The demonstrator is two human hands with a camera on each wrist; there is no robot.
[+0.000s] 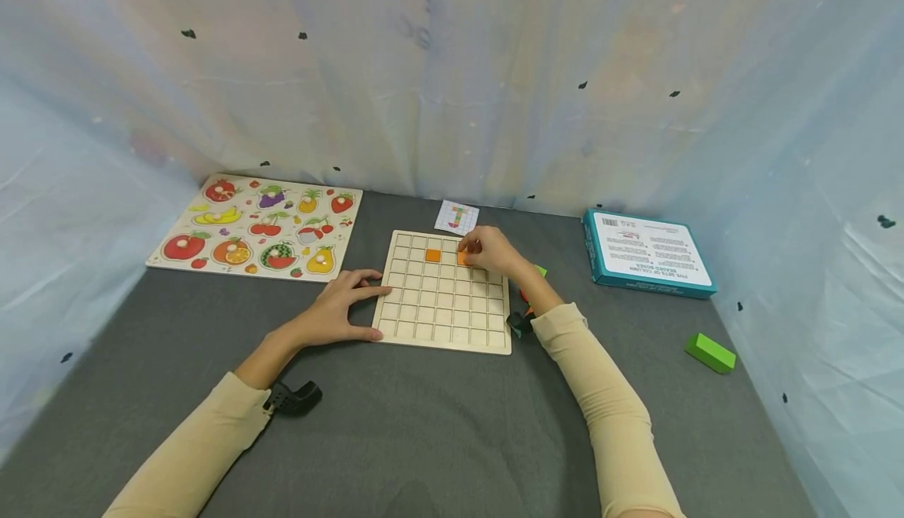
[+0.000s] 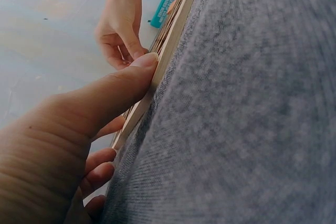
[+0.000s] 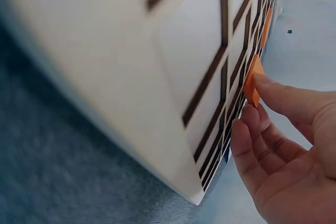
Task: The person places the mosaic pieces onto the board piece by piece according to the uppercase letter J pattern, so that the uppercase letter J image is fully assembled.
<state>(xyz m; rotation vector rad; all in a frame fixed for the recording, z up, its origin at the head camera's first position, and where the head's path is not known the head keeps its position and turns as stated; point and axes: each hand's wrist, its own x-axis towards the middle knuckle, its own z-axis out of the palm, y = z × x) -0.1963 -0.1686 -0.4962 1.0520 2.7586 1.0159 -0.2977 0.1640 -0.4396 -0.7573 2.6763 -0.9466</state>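
A pale wooden grid board lies on the grey cloth in the middle. My right hand pinches an orange square tile at the board's upper right part; in the right wrist view the tile is tilted against the grid, thumb on its near face. Another orange tile lies in a cell a little to the left. My left hand rests at the board's left edge, its thumb touching the rim near the lower corner and its fingers spread higher up.
Behind the board lies a small pattern card. A fruit puzzle board is at the left. A teal box and a green block lie at the right. Coloured pieces sit partly hidden behind my right forearm.
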